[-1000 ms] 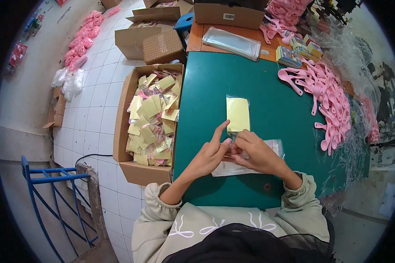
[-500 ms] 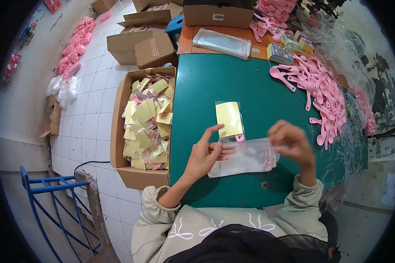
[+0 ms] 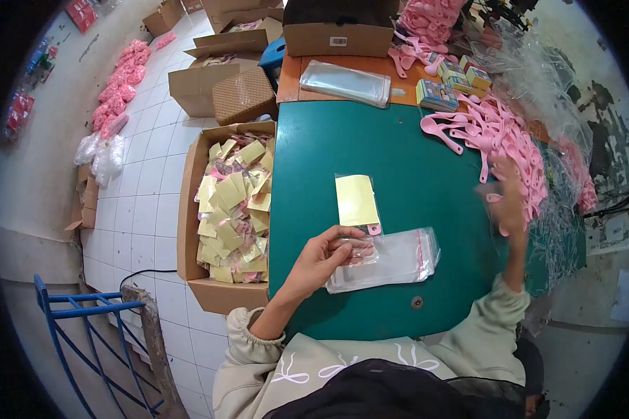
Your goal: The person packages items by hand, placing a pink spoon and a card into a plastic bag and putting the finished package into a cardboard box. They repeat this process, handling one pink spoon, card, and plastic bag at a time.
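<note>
My left hand pinches a clear plastic bag between thumb and fingers, low over a stack of clear plastic bags on the green table. Just beyond its fingertips lies a filled bag with a pale yellow card and the pink end of a spoon at its lower corner. My right hand, smeared by motion, is over the near side of a heap of pink plastic spoons; its fingers are too blurred to read.
Left of the table stands a carton full of bagged yellow cards. Small stacks of printed cards and a bundle of clear bags lie at the back. Crumpled plastic film edges the right side. A blue metal frame stands lower left.
My right hand has moved from the bag stack rightward to the spoon heap. My left fingers have closed on a clear bag. The view has shifted slightly.
</note>
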### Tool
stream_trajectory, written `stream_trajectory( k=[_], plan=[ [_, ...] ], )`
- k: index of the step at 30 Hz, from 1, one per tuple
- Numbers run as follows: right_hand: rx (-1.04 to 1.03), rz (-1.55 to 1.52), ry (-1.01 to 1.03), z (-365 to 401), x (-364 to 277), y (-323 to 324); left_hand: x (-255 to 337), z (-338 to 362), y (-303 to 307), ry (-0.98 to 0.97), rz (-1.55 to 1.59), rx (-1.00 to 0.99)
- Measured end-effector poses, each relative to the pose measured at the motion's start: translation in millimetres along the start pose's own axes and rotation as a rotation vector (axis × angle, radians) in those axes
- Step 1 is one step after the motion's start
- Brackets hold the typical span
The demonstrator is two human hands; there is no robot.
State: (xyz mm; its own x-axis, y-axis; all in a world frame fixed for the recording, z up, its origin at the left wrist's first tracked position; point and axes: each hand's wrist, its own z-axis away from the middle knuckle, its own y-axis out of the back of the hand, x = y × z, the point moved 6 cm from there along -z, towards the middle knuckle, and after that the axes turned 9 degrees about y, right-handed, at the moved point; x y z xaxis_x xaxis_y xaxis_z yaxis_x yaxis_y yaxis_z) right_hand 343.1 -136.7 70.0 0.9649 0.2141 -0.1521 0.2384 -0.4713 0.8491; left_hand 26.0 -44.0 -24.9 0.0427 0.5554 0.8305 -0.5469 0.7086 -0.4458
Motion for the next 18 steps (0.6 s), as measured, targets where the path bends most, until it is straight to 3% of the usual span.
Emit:
stream_trajectory(
  k=[1,3,8,11,17,18],
  plan=[
    [-0.114,-0.325,-0.249,-10.8,-43.1,-32.3,3.9,0.4,-3.2,-0.005,0.052,-0.005],
    [-0.233,-0.642,-0.182,-24.2,-111.1,-72.4,7.5,1.0,-6.2,-0.01,0.119,-0.018],
    [-0.179,-0.665,-0.022,-24.4,-146.5,-107.0,4.5,14.0,-0.1,0.072,0.038,-0.025],
    [-0.126,-0.728,-0.087,-23.4,-144.8,-104.2,1.1,23.8,11.2,0.084,0.064,0.064],
    [-0.172,-0.816,-0.069,-26.6,-146.0,-99.6,19.1,18.2,3.4,-0.13,-0.687,0.25],
    [-0.178,-0.857,-0.148,-24.8,-142.2,-102.6,19.8,17.8,4.6,-0.19,-0.69,0.32]
  ],
)
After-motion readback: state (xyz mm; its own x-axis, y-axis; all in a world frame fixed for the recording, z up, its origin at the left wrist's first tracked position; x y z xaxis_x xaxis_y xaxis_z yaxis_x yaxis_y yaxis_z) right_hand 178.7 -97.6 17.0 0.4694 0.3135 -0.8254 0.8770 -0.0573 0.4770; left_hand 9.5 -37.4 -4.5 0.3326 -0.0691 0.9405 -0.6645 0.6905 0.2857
